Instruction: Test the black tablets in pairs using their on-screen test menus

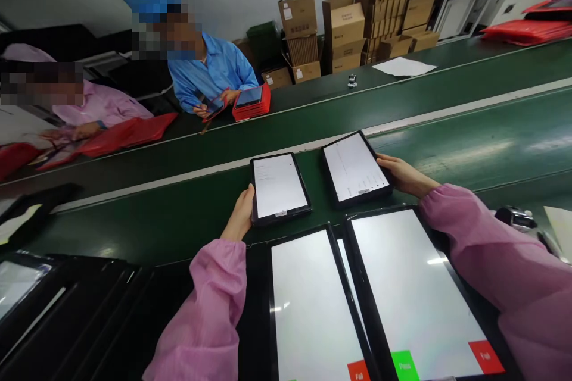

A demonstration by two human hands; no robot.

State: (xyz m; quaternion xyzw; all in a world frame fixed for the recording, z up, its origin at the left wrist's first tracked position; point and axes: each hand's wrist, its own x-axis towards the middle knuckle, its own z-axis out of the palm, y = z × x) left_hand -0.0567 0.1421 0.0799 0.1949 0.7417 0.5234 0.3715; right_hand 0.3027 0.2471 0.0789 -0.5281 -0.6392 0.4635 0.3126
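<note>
Head cam status. Two small tablets lie flat on the green belt [469,149], screens up and lit white, just beyond the two big screens nearest me.

- left tablet [279,187]: at 12 o'clock from the near-left screen [313,303]. My left hand [241,214] is on its 9 o'clock edge, thumb on the bezel, fingers tucked out of sight underneath. It reads as a closed pinch on that edge.
- right tablet [355,168]: at 12 o'clock from the near-right screen [415,292], turned slightly clockwise. My right hand [402,174] lies against its 3 o'clock edge with fingers stretched along it. I cannot tell whether it clasps the edge or only touches it.

The two tablets are near each other but not touching.

Handling, my judgement: thin, rigid slabs, light enough for one hand each. Glass fronts are slick and scratch-prone, and the corners would take a knock badly. Hold by the long side edges or the bezel, thumb on top and fingers under, and keep off the lit area. A one-edge pinch lets the far side droop, so support nearer mid-edge.

Around: across the belt at 10 o'clock a person in a blue smock works beside a stack of red cases [251,102]. Cardboard boxes [344,30] are at 12 o'clock and a paper sheet [404,66] at 1 o'clock.
</note>
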